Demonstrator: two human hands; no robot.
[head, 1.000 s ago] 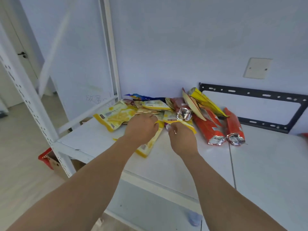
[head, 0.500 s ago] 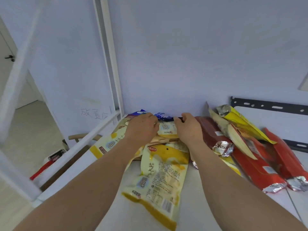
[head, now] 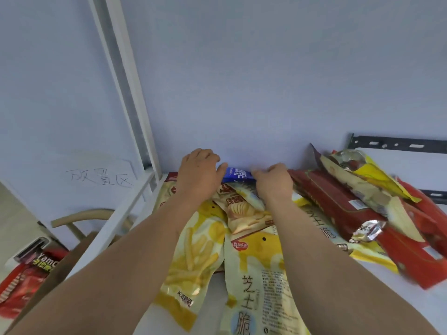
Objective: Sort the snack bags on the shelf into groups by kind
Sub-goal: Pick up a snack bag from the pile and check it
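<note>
A heap of snack bags lies on the white shelf (head: 399,301) against the back wall. Yellow fries bags (head: 193,257) and a yellow cheese-crisp bag (head: 261,281) fill the near middle. A beige chip bag (head: 244,213) lies on top of them. Dark red bags (head: 338,201) and bright red bags (head: 411,257) are piled at the right, with a yellow bag (head: 377,175) on top. At the back a small blue bag (head: 238,174) sits between both hands. My left hand (head: 198,175) grips its left end, my right hand (head: 273,181) its right end.
A white shelf upright (head: 125,88) and side rail (head: 116,221) border the left. A black slotted bracket (head: 399,143) hangs on the wall at the right. Below left are a red snack packet (head: 26,279), a cardboard box and a curved wooden chair back (head: 79,216).
Both hands moved from the near yellow bags to the back of the heap and closed on the blue bag. The camera came nearer and lower.
</note>
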